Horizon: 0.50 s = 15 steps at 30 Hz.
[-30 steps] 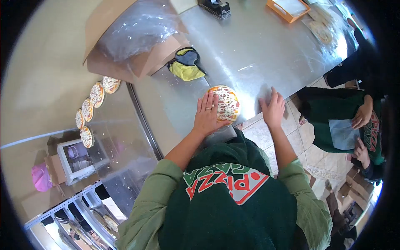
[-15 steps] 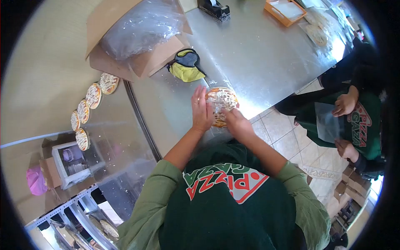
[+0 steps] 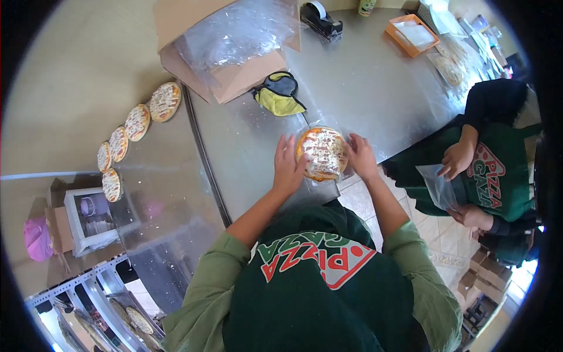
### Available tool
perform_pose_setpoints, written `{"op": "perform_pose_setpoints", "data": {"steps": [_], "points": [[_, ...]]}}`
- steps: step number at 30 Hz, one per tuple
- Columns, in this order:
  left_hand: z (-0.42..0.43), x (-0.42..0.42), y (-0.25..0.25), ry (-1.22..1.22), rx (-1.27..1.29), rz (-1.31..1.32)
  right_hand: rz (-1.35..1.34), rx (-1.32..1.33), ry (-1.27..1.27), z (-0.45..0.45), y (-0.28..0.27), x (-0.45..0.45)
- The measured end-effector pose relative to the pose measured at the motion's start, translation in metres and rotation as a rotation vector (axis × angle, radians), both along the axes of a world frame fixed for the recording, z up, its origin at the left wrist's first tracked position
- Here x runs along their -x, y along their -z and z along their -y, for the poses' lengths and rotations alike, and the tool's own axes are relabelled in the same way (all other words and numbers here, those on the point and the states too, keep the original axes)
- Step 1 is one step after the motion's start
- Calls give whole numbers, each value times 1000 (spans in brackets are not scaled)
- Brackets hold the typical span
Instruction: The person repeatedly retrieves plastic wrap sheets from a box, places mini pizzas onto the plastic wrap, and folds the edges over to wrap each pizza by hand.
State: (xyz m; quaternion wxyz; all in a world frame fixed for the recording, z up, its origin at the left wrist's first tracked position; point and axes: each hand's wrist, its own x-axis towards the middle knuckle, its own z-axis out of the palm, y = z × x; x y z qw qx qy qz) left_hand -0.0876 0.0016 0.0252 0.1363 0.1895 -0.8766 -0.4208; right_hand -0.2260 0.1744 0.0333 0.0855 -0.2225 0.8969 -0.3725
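A small pizza (image 3: 322, 154) with shredded white topping over red sauce lies flat on the metal table in front of me. What looks like clear plastic shows around its edge. My left hand (image 3: 288, 165) is at its left side, fingers stretched out and apart, thumb at the rim. At the right side, my right hand (image 3: 362, 157) has its fingers extended along the edge, fingertips at the rim. Neither hand is wrapped round the pizza. Just beyond it lies a yellow and black cloth item (image 3: 279, 95).
An open cardboard box (image 3: 249, 73) of clear plastic bags stands behind. Several topped pizzas (image 3: 137, 122) line the left surface. A tape dispenser (image 3: 321, 23) and an orange tray (image 3: 411, 36) sit farther back. On the right, a co-worker's hands (image 3: 458, 158) hold a clear bag (image 3: 437, 185).
My right hand has moved off the pizza's top to its right edge. My left hand stays at the left side, fingers more spread. The camera view has shifted; the co-worker's bag is now tilted.
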Motion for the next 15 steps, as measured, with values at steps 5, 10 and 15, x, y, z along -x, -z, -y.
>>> {"op": "perform_pose_setpoints", "data": {"steps": [5, 10, 15], "points": [[-28, -19, 26, -450, -830, -152, 555, 84, -90, 27, 11, 25], [-34, -8, 16, -534, -828, -169, 828, 347, -74, 29, 15, 29], [43, -92, -16, -862, -338, -137, 739, 341, 131, -22, -2, 101]]}}
